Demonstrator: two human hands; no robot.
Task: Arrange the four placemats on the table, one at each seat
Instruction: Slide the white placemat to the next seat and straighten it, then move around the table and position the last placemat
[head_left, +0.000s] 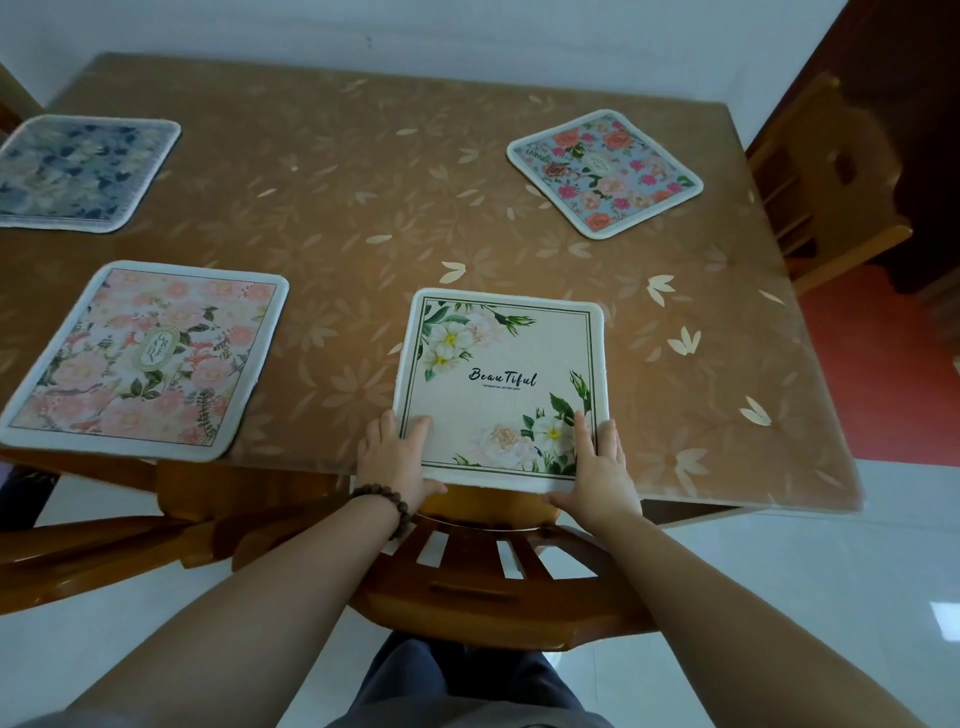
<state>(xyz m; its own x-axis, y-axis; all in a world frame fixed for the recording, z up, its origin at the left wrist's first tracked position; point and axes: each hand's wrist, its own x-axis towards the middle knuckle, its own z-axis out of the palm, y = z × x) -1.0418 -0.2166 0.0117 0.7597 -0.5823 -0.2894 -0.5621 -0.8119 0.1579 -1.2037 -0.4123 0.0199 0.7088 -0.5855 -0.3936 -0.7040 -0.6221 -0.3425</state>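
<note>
Both hands (397, 457) grip white-flower placemat (501, 382) (thumbs beneath, hidden).

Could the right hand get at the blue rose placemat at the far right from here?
Probably yes. The table between the right hand and the blue rose placemat is bare, with nothing lying across the way. But the hand first has to release the "Beautiful" placemat.

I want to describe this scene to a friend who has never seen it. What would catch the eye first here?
First, the two hands, left hand and right hand, gripping the near edge of the cream placemat printed "Beautiful", at the table's near edge above a wooden chair. Then three more floral mats on the brown table: a pink placemat at near left, a dark blue placemat at far left, a light blue placemat lying askew at far right.
</note>
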